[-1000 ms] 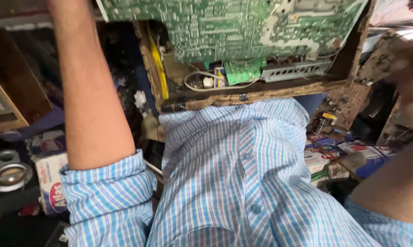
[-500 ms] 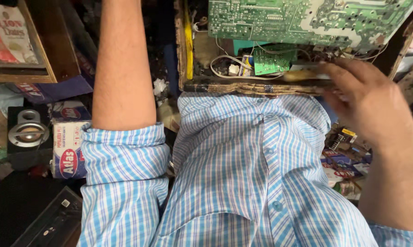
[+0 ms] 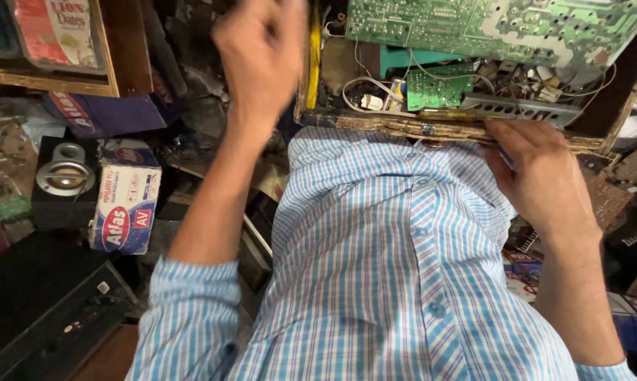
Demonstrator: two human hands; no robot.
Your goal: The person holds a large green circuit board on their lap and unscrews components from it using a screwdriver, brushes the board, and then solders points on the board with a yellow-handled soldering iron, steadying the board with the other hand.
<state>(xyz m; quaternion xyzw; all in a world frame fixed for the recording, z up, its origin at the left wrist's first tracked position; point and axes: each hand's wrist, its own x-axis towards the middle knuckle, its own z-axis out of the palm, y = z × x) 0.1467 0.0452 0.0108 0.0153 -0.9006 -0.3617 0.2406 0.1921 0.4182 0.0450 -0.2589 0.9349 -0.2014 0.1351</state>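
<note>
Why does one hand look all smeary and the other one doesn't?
In the head view, the left hand is smeared by motion blur near the top edge; the right hand looks sharp, resting on the worn wooden edge; the green circuit board is brightly lit, while the black box at lower left sits in shadow.

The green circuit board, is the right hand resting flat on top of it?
No, the right hand grips the worn wooden edge of the case, below the green circuit board.
</note>
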